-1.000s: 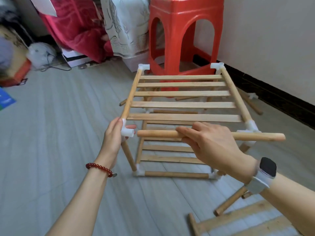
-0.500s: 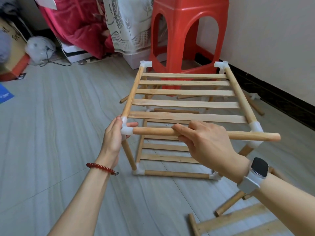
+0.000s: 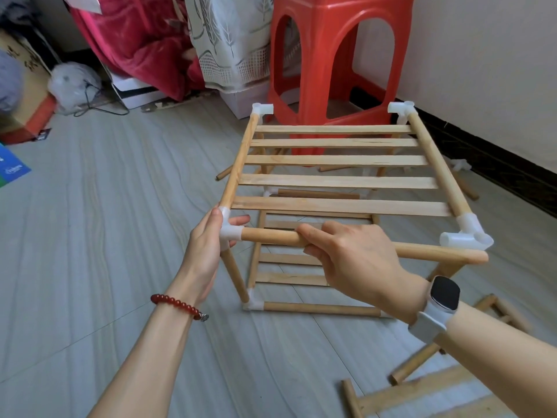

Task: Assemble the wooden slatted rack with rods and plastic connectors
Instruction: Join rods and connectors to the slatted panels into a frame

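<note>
The partly built wooden rack (image 3: 337, 181) stands on the floor with a slatted top shelf and a lower slatted shelf beneath. My left hand (image 3: 208, 251) grips the near-left white plastic connector (image 3: 230, 232). My right hand (image 3: 352, 260) holds a loose wooden rod (image 3: 422, 251) near its middle. The rod's left end sits in that connector's socket. Its right end lies just below the near-right white connector (image 3: 465, 233), outside the open socket.
A red plastic stool (image 3: 331, 64) stands right behind the rack, by the wall and dark skirting. Loose rods (image 3: 413, 363) and another slatted panel (image 3: 422, 396) lie on the floor at the lower right. Boxes, a bag and red fabric crowd the far left.
The rod moved left and its left end went into the near-left connector, where there was a gap a second ago. My left hand stayed on that connector.
</note>
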{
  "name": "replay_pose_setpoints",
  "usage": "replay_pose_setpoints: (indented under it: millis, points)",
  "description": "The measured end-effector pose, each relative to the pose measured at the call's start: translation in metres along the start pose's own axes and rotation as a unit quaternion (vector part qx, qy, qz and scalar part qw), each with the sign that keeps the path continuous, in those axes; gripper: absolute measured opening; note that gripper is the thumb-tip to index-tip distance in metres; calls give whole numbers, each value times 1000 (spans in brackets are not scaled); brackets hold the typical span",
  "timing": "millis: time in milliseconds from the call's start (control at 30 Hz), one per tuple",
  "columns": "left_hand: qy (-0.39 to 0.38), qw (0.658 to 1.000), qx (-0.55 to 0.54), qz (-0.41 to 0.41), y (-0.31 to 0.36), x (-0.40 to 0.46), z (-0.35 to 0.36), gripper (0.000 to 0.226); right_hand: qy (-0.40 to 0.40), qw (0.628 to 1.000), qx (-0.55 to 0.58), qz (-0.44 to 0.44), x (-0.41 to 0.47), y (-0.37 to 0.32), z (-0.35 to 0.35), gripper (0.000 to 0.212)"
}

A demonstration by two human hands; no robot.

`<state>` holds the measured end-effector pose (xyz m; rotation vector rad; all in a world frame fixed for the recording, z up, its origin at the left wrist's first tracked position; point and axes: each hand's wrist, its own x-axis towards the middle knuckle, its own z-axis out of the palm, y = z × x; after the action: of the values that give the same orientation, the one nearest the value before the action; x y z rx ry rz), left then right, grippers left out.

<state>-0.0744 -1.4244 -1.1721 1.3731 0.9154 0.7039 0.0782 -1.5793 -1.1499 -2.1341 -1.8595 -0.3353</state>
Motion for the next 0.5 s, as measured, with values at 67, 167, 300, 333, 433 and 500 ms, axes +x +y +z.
replay_pose_setpoints:
  millis: [67,167,300,333,433,500]
  points:
    - [-6,1000,8,-4,0,0,-2,29,-14,1000,14,-5,3,1,2,30]
    - [34,999,40,-11,2,-1,5,33,-28,999,42,-1,0,4,7,32]
    - [163,957,240,16,12,-15,22,36,-13,998,63,-13,-12,17,-6,38]
    - [179,936,298,57,15,-20,27,38,17,997,72,-5,-18,27,-14,38]
    - [150,883,390,215,28,-30,45,36,155,977,94,111,-37,66,-35,36]
    - [61,869,389,300,38,-32,75,36,204,942,92,250,-54,92,-45,39]
